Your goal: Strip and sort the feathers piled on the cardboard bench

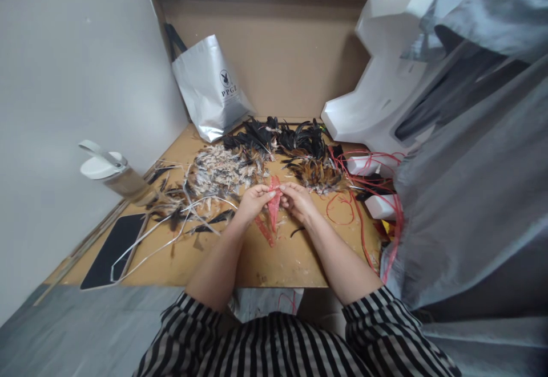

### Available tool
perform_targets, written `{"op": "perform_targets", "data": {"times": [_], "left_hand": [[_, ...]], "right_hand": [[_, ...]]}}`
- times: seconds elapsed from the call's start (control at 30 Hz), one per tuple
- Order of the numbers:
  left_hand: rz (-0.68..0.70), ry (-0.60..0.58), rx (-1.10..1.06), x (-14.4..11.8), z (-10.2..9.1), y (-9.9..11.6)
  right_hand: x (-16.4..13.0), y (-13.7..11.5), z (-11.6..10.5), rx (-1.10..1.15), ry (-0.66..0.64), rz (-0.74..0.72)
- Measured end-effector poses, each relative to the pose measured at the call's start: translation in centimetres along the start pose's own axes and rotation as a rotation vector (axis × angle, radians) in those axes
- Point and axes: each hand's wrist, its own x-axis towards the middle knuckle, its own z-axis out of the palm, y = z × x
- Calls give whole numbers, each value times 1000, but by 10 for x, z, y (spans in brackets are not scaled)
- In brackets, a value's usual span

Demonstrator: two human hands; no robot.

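Between my hands, over the near middle of the table, hangs a thin red plastic strip (274,211), tapering toward its lower end. My left hand (256,200) pinches its upper left edge with thumb and forefinger. From the other side my right hand (295,199) grips the same strip near the top, fingertips closed. A second red piece (264,231) slants below, close to the tabletop; whether it joins the strip is unclear. Past my hands lie a heap of pale fluffy feathers (220,171), brown feathers (317,174) and bunches of black feathers (302,137).
A lidded bottle (124,177) and a dark phone-like slab (113,251) are at left, with white straps (149,231) across them. A silver bag (209,89) leans on the cardboard back. Red cords (362,223), white foam (381,69) and grey cloth (471,194) crowd the right.
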Motion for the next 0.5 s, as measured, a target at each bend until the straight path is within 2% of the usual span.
{"op": "perform_targets", "data": {"times": [0.23,0.5], "left_hand": [[29,-4,24,-2,2,3],[1,-137,133,-4,1,0]], "right_hand": [[-4,-1,3,-103,-87,56],[-4,-8,5,-9,77,-10]]}}
